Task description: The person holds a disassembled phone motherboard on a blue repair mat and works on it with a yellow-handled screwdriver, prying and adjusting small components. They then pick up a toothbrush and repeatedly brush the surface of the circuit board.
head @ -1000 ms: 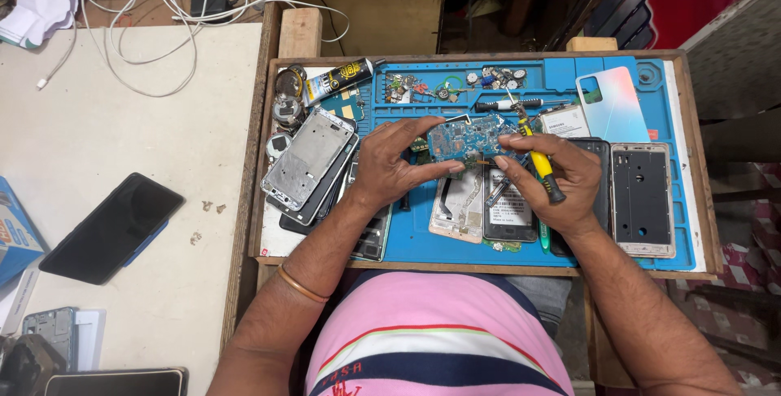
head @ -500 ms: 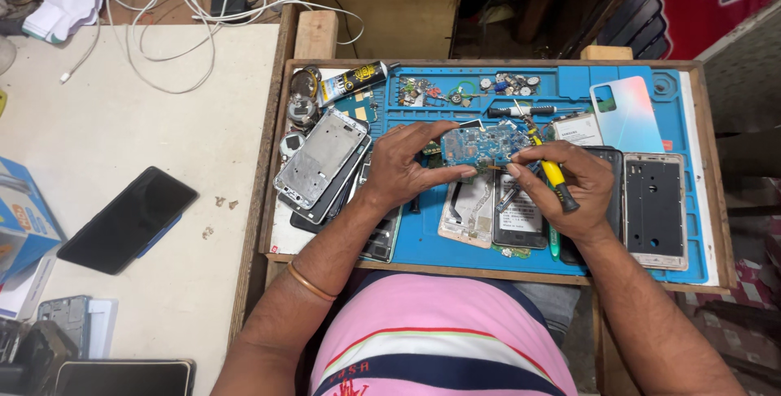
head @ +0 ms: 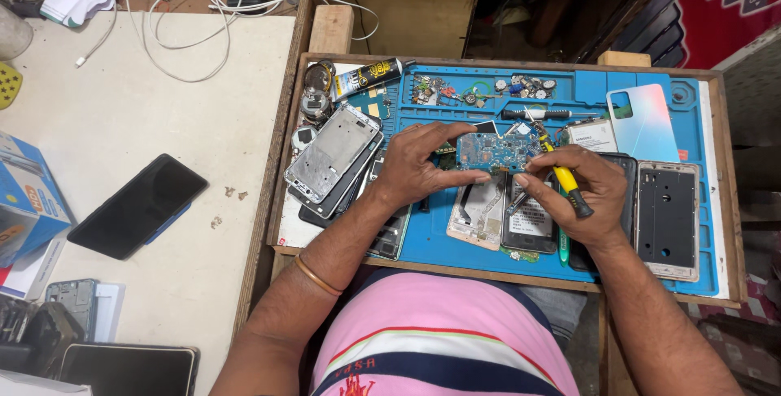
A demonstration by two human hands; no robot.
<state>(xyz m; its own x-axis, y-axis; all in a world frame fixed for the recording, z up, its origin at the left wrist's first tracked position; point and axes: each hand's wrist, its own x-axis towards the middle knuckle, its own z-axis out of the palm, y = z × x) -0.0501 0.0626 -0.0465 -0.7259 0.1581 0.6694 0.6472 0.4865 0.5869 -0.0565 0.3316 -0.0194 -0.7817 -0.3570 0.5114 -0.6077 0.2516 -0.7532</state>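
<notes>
Left hand point(head: 411, 170) is pinching a small blue circuit board point(head: 495, 152) by its edges, thumb under, fingers over the top, holding it just above the blue mat point(head: 602, 91). Right hand point(head: 573, 193) is closed around a yellow-handled screwdriver point(head: 561, 175), tip meeting the board's right end. One board, one driver in play.

Right under the hands: two opened phone bodies side by side, a pale gold one point(head: 476, 213) and a dark one with a battery point(head: 530, 219) showing. A green-handled tool point(head: 563, 248) pokes out below the right hand.

To the left, a stack of metal mid-frames point(head: 333, 160), silvery and flat, I count at least two, leaning over the mat's edge. To the right, one phone frame point(head: 667, 211) with a dark inside, and one glossy back cover point(head: 643, 122), pastel blue-pink, with a camera cutout.

The mat is rubbery with moulded compartments along the top; those hold small screws and bits point(head: 480, 89), too tiny to count. One glue tube point(head: 368, 77) lies at the top left. It all sits in a shallow wooden tray point(head: 281, 176).

On the pale bench point(head: 122, 119) to the left: one black phone point(head: 137, 206) face up, white cables point(head: 179, 14), one blue box point(head: 24, 201).
</notes>
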